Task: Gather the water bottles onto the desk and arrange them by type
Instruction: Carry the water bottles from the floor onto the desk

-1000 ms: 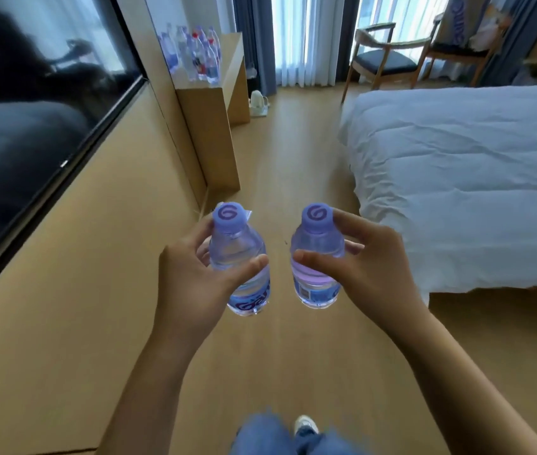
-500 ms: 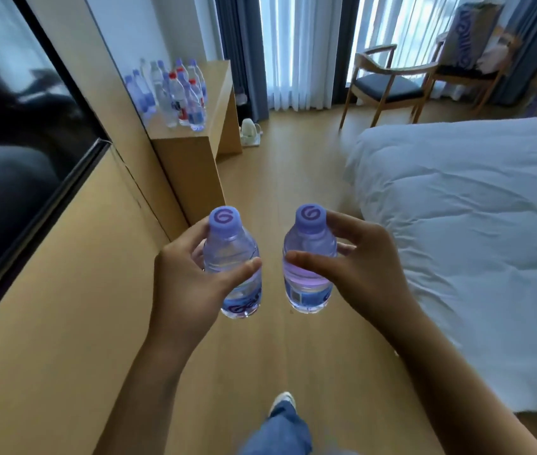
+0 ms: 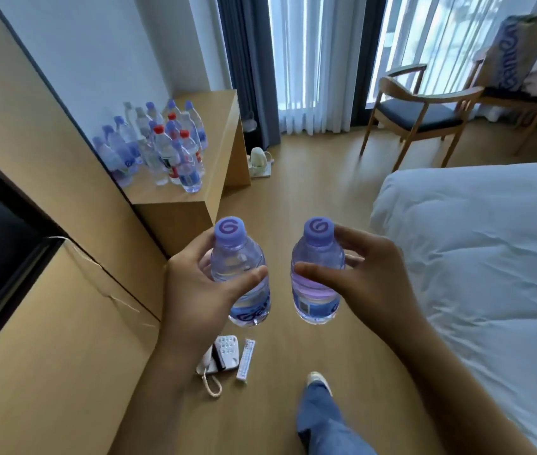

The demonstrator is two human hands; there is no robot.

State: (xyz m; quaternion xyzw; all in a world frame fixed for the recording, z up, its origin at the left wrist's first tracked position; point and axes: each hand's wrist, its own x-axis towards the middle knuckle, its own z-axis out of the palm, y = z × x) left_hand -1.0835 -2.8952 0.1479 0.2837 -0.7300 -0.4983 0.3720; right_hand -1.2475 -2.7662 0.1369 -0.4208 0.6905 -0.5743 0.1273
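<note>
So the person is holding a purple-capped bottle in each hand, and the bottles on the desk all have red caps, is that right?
Not quite. The head view shows each hand, left and right, holding a purple-capped bottle, but the bottles on the desk are mixed: most have purple caps, only a few have red caps.

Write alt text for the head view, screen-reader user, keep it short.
A person's left hand and right hand each hold a purple-capped water bottle, left bottle and right bottle, upright above a wooden floor. Ahead on the left, a wooden desk carries a cluster of bottles with purple and red caps. A white bed lies to the right.
</note>
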